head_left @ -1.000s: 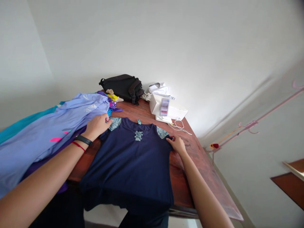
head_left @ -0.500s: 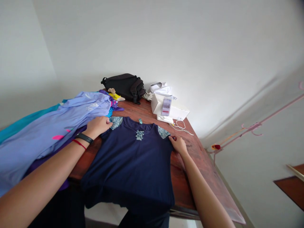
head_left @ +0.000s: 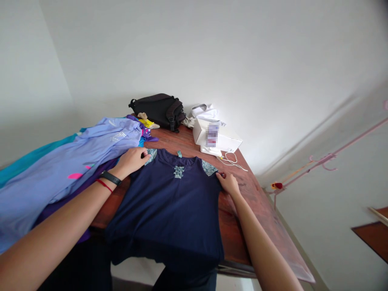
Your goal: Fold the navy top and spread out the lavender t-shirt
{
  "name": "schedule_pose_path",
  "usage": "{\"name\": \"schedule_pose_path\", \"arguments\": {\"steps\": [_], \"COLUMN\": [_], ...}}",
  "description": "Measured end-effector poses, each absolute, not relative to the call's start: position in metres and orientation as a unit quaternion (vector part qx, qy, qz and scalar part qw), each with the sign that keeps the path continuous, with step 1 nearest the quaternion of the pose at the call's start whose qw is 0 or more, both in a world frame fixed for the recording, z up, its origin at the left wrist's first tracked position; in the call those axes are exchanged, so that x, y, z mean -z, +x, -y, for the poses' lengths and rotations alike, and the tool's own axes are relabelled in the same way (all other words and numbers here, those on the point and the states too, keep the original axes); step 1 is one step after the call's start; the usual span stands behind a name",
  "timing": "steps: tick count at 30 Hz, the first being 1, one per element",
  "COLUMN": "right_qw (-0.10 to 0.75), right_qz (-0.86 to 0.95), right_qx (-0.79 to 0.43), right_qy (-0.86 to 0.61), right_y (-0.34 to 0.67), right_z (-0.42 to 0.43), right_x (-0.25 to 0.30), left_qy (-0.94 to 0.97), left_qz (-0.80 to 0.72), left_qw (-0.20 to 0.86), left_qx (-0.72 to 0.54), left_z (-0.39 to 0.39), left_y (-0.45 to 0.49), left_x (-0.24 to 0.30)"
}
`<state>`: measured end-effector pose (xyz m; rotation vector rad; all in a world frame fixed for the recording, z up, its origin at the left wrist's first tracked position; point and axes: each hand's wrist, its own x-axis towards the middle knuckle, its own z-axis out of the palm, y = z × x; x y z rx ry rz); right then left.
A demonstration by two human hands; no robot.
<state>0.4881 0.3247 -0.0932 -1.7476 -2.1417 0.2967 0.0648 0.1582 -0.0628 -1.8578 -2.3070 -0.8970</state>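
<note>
Two bare hands reach forward, palms down, with both forearms slanting inward from the lower corners. The left hand (head_left: 131,160) bends at the wrist, its fingers curled in at one patterned shoulder of a navy-blue, short-sleeved fabric shirt (head_left: 172,206); whether they grip the cloth, one cannot tell. The right hand (head_left: 228,184) pinches the opposite sleeve edge narrowly between thumb and forefinger. The one shirt lies spread face up between the two sets of fingers, its hem hanging toward the body, with two grey-green patterned shoulder patches. One black wristband (head_left: 110,178) and one red cord bracelet (head_left: 104,185) circle the left wrist.

Beside the left fingers lies a heap of garments, a lavender fabric one (head_left: 91,161) uppermost; the number beneath is unclear. Beyond the fingers, on the reddish-brown wooden table (head_left: 242,214), sit one black fabric bag (head_left: 157,109) and one white rectangular cardboard box (head_left: 226,138). A white cable (head_left: 232,161) curls ahead of the right fingers. The lavender garment's white print is too small to read, as is the box's small marking; a pixelated patch covers whatever stands before the box.
</note>
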Motion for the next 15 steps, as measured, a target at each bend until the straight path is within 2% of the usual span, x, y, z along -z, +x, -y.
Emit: {"name": "schedule_pose_path", "arguments": {"steps": [8,15], "right_qw": [0.185,0.182], "right_qz": [0.758,0.758], "right_qx": [-0.107,-0.106], "right_qy": [-0.617,-0.617], "right_y": [0.4882,0.4885], "right_z": [-0.3248,-0.325], "right_x": [0.0935,0.0937], "left_qy": [-0.641,-0.671], "left_qz": [0.666,0.632], "left_qw": [-0.03,-0.035], "left_qx": [0.38,0.387], "left_z": [-0.166,-0.1662], "left_y": [0.0641,0.0713], "left_x": [0.073,0.0702]}}
